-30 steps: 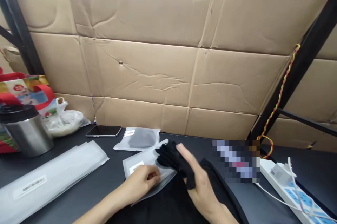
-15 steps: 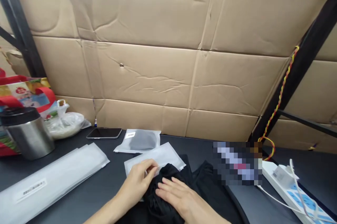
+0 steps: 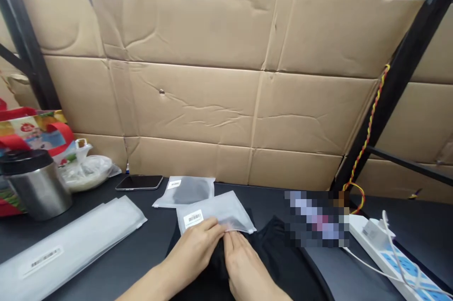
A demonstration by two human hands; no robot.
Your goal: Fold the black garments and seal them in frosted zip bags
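Observation:
A frosted zip bag with a barcode label lies flat on black folded cloth. My left hand is closed on the bag's near edge, its fingers bent together. Beside it, my right hand has its fingers pressed together, with the tips at the same edge. A pinkish patch shows through the film there. Both hands meet at the fingertips, and the thumbs are mostly hidden. Behind this bag lies another frosted zip bag with something dark inside.
Long frosted bags lie at left, near a steel cup, a colourful shopping bag and a clear plastic bag. A phone rests at the back. A power strip with cables and a blurred-out item are at right.
My right hand has come off the top of the bunched black cloth to the bag's edge, beside my left hand. The cloth bundle looks flatter, and the bag has shifted slightly right, its label now showing.

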